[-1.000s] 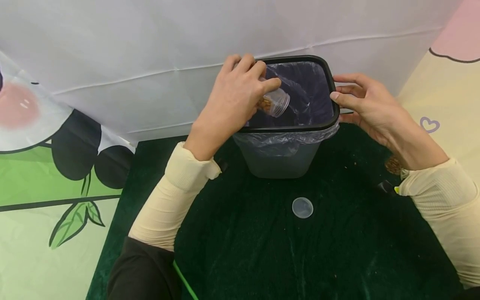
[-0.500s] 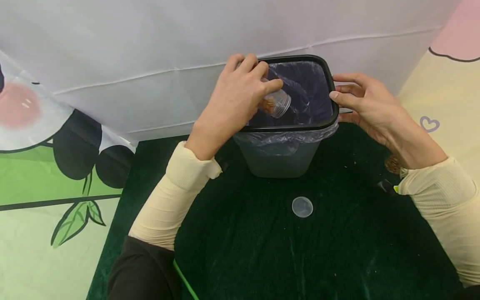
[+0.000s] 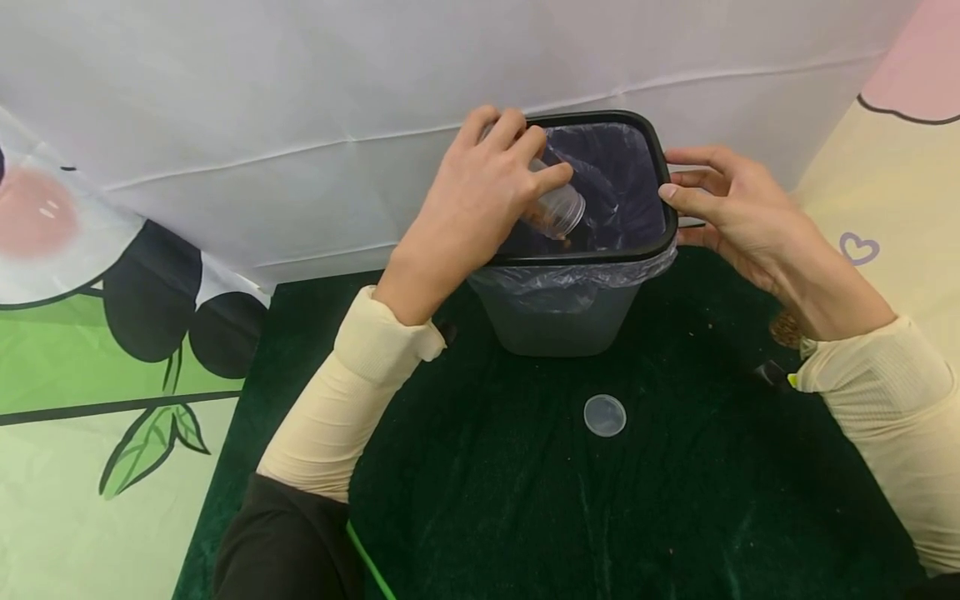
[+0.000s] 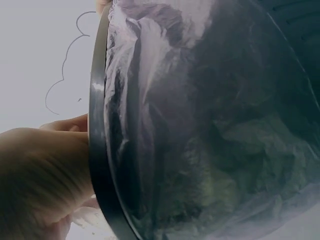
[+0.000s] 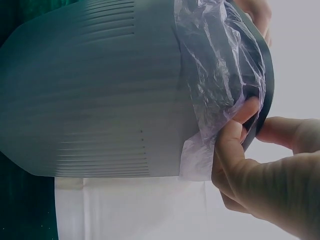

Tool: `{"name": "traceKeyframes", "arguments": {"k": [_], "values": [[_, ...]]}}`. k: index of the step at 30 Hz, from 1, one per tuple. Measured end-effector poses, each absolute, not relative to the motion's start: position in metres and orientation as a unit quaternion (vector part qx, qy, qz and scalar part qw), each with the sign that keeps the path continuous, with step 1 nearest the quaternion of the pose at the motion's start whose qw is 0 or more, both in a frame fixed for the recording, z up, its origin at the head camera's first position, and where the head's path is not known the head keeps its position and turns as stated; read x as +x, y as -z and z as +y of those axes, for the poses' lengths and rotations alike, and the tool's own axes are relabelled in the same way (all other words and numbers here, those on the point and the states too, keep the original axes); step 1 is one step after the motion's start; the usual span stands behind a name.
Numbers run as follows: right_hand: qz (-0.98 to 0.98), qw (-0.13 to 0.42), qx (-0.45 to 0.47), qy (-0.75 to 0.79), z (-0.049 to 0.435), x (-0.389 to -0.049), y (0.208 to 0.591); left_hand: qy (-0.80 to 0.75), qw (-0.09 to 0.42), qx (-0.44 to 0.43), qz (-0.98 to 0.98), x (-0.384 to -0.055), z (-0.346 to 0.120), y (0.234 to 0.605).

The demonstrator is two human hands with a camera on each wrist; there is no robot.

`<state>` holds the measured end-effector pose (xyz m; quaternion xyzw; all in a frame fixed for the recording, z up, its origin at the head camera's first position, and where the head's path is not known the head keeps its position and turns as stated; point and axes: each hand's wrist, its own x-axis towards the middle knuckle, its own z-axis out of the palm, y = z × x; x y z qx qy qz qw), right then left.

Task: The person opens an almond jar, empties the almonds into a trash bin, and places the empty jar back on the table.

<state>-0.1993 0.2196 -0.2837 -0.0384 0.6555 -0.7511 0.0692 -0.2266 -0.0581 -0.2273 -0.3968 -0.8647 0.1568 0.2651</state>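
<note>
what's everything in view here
trash bin: one, grey and black, centre
bin liner: one, translucent, lining bin
plastic jar: one, clear, tilted over bin
bits: uncounted, brown, in jar
round lid: one, clear, before bin
cloth: one, dark green, under bin
backdrop: uncounted, multicoloured, behind bin
unclear items: three, brown or dark, beside bin
strip: one, green, bottom left
sleeves: two, cream and black, on arms
left hand: one, bare, holding jar
right hand: one, bare, gripping bin

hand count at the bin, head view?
2. The left hand holds a tilted clear jar over the opening of the bin; the right hand grips the rim at the right side. No sign of another.
</note>
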Motion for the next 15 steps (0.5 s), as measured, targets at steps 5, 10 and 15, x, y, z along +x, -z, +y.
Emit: {"name": "traceKeyframes", "arguments": {"k": [5,10,15], "values": [[0.656,0.068,-0.04,0.75,0.2191,-0.1977,0.2847,-0.183,0.277,-0.399,-0.855,-0.2244,-0.0569,0.228],[0.655,0.066,-0.043,0.752,0.2192,-0.1974,0.2845,-0.2,0.29,-0.403,-0.845,-0.2235,-0.0548,0.2288],[0.656,0.065,-0.045,0.751,0.2191,-0.1972,0.2849,-0.234,0.313,-0.408,-0.825,-0.223,-0.0538,0.2306]]}}
